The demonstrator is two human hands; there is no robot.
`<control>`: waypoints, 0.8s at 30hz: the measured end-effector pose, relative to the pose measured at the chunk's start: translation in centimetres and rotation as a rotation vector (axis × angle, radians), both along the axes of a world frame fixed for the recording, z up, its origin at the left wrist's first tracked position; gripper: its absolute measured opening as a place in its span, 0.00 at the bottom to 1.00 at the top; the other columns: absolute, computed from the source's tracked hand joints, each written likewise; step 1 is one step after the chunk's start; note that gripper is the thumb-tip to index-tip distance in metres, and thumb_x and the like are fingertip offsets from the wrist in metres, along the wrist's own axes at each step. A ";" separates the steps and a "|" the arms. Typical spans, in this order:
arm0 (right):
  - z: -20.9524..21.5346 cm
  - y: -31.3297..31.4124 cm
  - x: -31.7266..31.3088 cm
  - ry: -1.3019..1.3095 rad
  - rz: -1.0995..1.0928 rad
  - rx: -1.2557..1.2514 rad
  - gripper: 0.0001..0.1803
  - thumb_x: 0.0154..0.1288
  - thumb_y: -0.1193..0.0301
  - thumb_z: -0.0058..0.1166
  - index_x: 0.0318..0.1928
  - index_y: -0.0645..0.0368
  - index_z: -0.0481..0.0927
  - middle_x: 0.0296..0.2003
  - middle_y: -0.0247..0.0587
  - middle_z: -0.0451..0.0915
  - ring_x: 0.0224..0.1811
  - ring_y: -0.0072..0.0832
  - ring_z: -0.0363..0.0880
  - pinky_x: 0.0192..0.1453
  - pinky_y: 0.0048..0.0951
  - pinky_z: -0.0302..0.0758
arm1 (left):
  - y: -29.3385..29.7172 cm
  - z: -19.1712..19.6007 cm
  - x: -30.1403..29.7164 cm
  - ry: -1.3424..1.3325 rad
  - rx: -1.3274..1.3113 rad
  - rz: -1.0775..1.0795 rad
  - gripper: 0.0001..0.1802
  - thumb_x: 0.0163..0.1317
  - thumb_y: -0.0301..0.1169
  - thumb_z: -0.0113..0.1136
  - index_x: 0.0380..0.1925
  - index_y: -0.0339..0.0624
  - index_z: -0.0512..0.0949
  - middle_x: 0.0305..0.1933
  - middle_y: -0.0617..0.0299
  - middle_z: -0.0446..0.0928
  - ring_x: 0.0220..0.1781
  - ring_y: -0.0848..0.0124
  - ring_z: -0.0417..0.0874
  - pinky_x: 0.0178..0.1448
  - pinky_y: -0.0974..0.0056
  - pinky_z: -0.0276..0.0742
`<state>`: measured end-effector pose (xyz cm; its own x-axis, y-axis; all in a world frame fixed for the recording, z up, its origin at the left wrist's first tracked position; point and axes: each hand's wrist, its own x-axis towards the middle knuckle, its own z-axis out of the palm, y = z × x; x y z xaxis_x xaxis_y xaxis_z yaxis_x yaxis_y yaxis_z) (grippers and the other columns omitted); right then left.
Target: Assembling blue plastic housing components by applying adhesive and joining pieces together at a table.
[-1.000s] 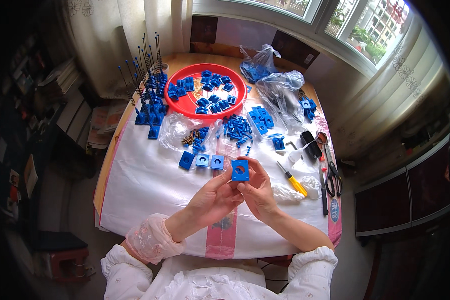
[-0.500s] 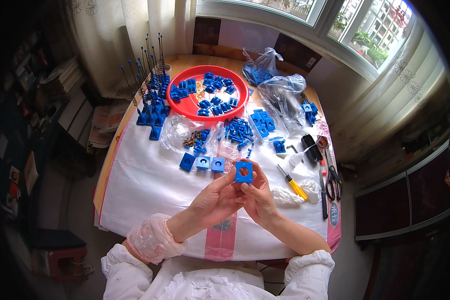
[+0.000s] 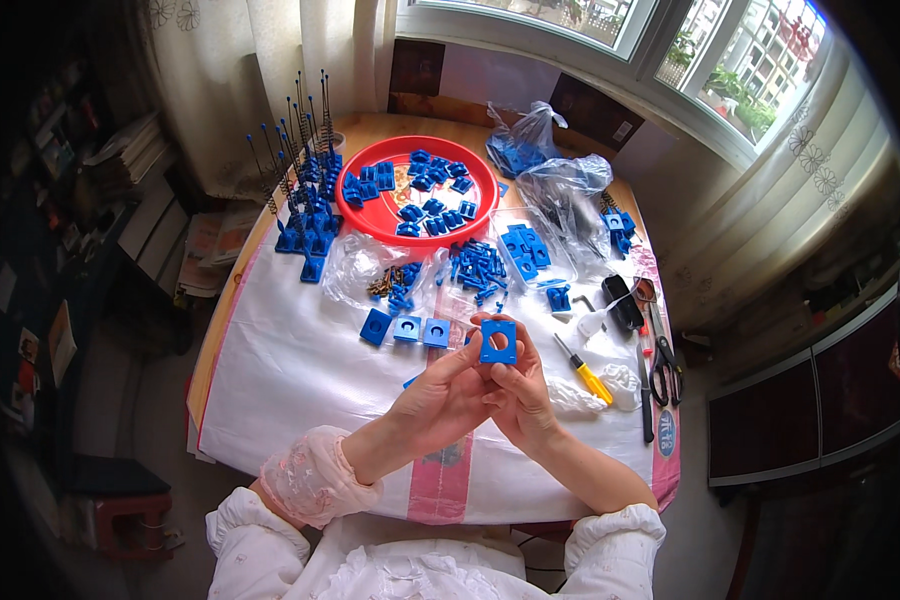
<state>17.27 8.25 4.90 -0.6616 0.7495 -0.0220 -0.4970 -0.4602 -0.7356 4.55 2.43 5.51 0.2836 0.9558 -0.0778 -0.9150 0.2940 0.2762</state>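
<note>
A blue square plastic plate with a round hole [image 3: 498,357] is held up between both hands over the table's middle. My left hand [image 3: 444,399] grips its left side with the fingertips, palm turned partly up. My right hand [image 3: 523,396] pinches the lower right of the plate, with fingers reaching behind it. Just beyond my left hand lie three blue square pieces in a row: a left one [image 3: 375,326], a middle one [image 3: 406,321] and a right one [image 3: 436,323]. Beside my left wrist, the edge of a small blue piece [image 3: 409,382] peeks out.
A red round tray [image 3: 355,215] holds several blue parts. Blue bases with upright springs [image 3: 310,225] stand far left. Blue pegs [image 3: 478,268] lie piled beside a clear bag [image 3: 355,268]. At right are a yellow-handled screwdriver [image 3: 595,384], a knife [image 3: 647,415] and scissors [image 3: 664,370].
Both hands have shifted slightly to the right with the plate, and the plate has turned a little. A small blue piece now shows beside my left wrist.
</note>
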 end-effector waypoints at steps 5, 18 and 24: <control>0.3 0.0 -0.1 0.011 0.001 0.031 0.36 0.55 0.72 0.70 0.63 0.52 0.67 0.65 0.38 0.67 0.65 0.27 0.69 0.65 0.27 0.74 | 0.1 -1.2 -0.3 -0.068 0.097 -0.037 0.20 0.75 0.45 0.46 0.61 0.50 0.66 0.57 0.64 0.71 0.56 0.74 0.74 0.56 0.62 0.71; 0.7 0.4 0.1 0.028 -0.013 0.065 0.33 0.56 0.74 0.66 0.63 0.50 0.69 0.63 0.38 0.67 0.62 0.26 0.71 0.56 0.26 0.80 | 0.5 -0.3 0.2 -0.062 0.077 -0.039 0.23 0.74 0.49 0.45 0.61 0.48 0.66 0.56 0.64 0.73 0.56 0.73 0.75 0.57 0.62 0.72; -0.4 1.6 0.2 0.151 -0.082 0.168 0.33 0.56 0.75 0.66 0.62 0.53 0.70 0.64 0.39 0.65 0.65 0.28 0.66 0.61 0.31 0.73 | -0.3 -1.3 -2.6 0.037 0.005 -0.070 0.19 0.75 0.47 0.44 0.52 0.45 0.73 0.52 0.61 0.77 0.55 0.75 0.74 0.53 0.67 0.73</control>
